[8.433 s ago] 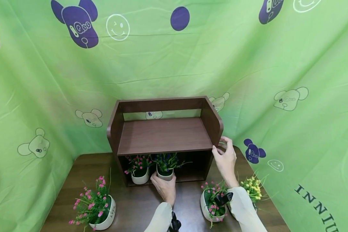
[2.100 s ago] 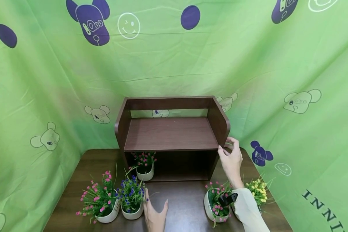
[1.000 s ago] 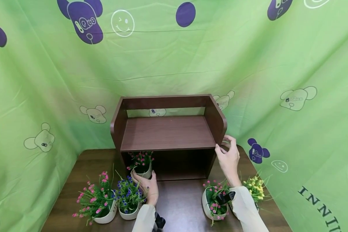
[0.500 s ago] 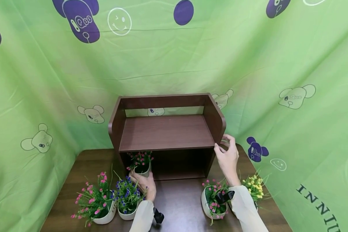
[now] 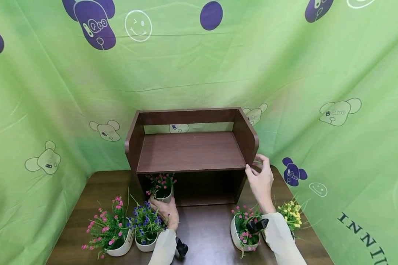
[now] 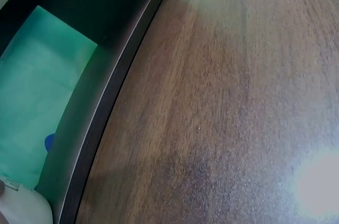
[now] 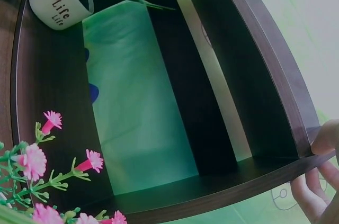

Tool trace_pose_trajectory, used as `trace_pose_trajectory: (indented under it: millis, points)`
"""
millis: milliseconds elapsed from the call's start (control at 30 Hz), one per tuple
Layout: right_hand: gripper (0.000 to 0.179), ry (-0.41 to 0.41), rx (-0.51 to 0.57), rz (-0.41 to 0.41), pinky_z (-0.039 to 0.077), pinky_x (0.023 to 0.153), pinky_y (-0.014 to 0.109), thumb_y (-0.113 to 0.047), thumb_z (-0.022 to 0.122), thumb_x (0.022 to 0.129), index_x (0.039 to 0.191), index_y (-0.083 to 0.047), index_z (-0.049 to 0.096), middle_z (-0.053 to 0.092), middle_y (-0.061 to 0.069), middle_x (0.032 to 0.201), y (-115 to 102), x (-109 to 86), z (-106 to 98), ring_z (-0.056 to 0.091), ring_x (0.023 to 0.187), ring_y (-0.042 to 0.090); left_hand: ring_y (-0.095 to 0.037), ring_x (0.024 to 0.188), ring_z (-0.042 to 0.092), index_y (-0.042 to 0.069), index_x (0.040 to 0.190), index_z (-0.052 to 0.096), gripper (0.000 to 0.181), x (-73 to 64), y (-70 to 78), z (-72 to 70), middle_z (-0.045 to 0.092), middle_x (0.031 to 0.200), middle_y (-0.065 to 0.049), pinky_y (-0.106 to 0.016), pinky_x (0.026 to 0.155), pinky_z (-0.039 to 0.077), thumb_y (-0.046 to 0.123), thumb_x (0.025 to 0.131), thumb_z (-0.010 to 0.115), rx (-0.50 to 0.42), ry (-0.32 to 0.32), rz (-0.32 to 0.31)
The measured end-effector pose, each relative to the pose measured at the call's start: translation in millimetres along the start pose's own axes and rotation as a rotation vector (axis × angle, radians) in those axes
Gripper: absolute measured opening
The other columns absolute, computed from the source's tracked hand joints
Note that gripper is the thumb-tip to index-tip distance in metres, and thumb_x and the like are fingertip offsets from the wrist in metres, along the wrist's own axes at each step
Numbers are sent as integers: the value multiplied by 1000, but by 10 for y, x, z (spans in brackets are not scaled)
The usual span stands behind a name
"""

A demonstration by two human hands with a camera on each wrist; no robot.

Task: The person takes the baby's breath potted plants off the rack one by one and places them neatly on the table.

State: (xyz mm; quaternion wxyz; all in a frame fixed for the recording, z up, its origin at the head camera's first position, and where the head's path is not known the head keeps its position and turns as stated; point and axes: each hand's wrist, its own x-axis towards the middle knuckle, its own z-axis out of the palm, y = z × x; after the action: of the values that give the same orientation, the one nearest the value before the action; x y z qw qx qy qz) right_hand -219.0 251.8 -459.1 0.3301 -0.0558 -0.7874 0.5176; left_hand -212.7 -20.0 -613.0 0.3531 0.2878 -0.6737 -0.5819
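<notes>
A dark brown two-tier shelf (image 5: 190,152) stands at the back of the wooden table (image 5: 205,228). In its lower compartment, at the left, sits a small white pot of pink flowers (image 5: 162,197). My left hand (image 5: 167,212) grips this pot from the front. The right wrist view shows the same pot (image 7: 55,4), marked "Life", with a fingertip on it. My right hand (image 5: 260,178) holds the front edge of the shelf's right side panel, thumb in front and fingers (image 7: 304,197) behind. The upper tier is bare.
A large white pot of pink flowers (image 5: 119,244) and a pot of blue flowers (image 5: 147,241) stand front left. A pink-flower pot (image 5: 243,239) and a yellow-flower pot (image 5: 290,217) stand front right under my right forearm. Green printed cloth (image 5: 199,66) hangs on all sides.
The blue-flower pot came out of the shelf and now stands beside the large pink pot. My left hand returned to the small pink pot. The right hand has stayed on the shelf.
</notes>
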Motion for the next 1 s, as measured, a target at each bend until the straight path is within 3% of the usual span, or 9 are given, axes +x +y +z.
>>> trace_pose_trajectory:
  millis: [133,267,367,800,1000]
  points:
    - [44,-1,0,-1,50,82,7,0,71,93,135,-4,58,68,15,124,-3,2,-4,67,109,17,-54,133,41,-10,139,46,73,6,-1,16,41,144,-39,-63,111,34,-2,77,83,-5,18,41]
    - [43,-6,6,-3,50,82,7,0,71,94,135,-3,57,67,15,125,-4,2,-6,67,113,26,-54,133,40,-11,142,44,81,25,-13,34,39,146,-39,-63,110,35,3,75,87,-7,15,56]
    - [43,-11,4,-2,49,82,6,1,71,94,134,-3,58,67,15,126,-5,-2,-8,67,113,26,-55,133,40,-12,143,42,86,42,-24,36,38,146,-40,-64,109,35,6,74,90,-6,15,47]
    - [43,-11,-9,1,49,82,6,0,70,94,135,-3,57,66,14,127,-2,-2,1,67,114,27,-54,121,48,-12,137,47,75,112,-28,35,46,132,-37,-66,103,39,3,75,87,33,-12,39]
    - [44,-8,-11,-1,50,82,7,-1,71,93,135,-4,57,66,14,126,-5,-8,-7,66,111,16,-55,126,46,-13,139,45,80,96,-43,37,44,137,-39,-66,105,38,6,75,88,25,-16,37]
